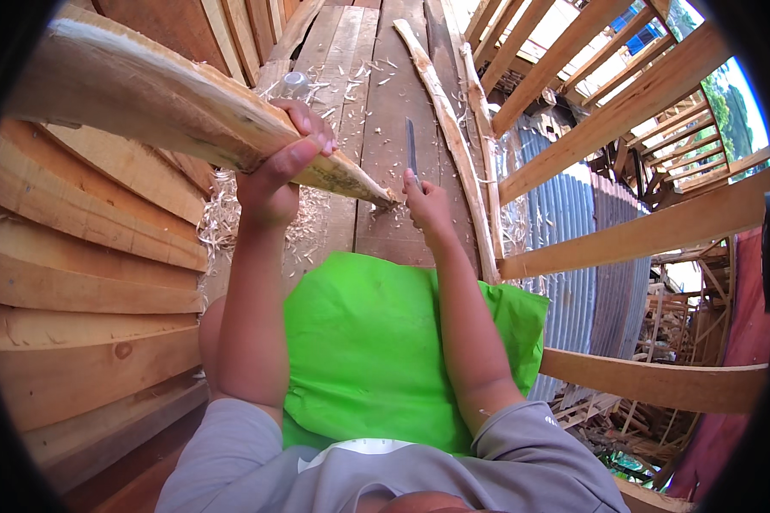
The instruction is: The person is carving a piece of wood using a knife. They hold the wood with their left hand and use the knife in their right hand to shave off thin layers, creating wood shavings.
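Note:
A long wooden plank [180, 103] with a rough, bark-flecked edge slants from the upper left down to the floorboards. My left hand [282, 167] is closed around it not far from its lower end, which tapers to a frayed tip near the floor. My right hand [428, 205] grips a knife by its handle, mostly hidden in the fist. The dark, narrow knife blade [411, 145] points away from me and stands apart from the plank. A bright green cloth [364, 350] covers my lap.
Pale wood shavings [222, 209] lie heaped by the plank wall [103, 248] on my left. A long peeled pole [445, 111] rests on the floorboards [393, 248]. On the right runs a slatted wooden railing [624, 239], with corrugated metal sheets [565, 222] beyond it. A clear cup [295, 84] stands farther off.

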The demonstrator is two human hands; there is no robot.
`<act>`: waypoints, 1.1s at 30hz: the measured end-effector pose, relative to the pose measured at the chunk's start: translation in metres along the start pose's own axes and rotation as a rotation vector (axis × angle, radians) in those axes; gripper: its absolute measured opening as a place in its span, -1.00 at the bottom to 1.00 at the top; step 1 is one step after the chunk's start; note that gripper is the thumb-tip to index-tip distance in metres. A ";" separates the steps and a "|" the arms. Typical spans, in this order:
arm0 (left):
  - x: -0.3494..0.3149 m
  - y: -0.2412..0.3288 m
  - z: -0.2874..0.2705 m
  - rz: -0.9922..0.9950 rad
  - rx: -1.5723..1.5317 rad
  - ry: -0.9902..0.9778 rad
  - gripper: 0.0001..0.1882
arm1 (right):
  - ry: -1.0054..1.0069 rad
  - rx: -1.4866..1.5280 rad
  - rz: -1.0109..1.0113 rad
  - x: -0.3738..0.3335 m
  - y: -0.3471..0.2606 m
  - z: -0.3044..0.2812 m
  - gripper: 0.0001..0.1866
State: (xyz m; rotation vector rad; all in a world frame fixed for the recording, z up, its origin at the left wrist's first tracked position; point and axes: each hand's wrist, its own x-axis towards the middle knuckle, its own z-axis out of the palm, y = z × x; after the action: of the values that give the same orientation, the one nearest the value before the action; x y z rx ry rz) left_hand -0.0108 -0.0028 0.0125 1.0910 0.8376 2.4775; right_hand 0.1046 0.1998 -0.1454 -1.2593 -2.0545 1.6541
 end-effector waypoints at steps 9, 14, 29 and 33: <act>0.000 0.002 0.001 -0.006 -0.004 0.005 -0.76 | -0.077 -0.446 -0.092 -0.005 0.010 0.001 -0.55; 0.000 0.003 0.002 -0.012 0.007 0.005 -0.75 | -0.077 -0.488 -0.122 -0.012 -0.001 0.001 -0.55; 0.000 0.001 0.001 -0.003 0.009 0.026 -0.75 | 0.026 -0.858 -0.336 -0.025 -0.011 0.005 -0.51; -0.001 0.001 0.000 0.000 0.015 0.024 -0.76 | -0.009 -0.872 -0.253 -0.026 -0.021 0.003 -0.44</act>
State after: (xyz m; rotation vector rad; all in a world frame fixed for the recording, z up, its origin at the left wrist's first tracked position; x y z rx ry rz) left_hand -0.0105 -0.0040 0.0129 1.0682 0.8647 2.4930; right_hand 0.1087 0.1783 -0.1198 -1.0891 -2.9141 0.6343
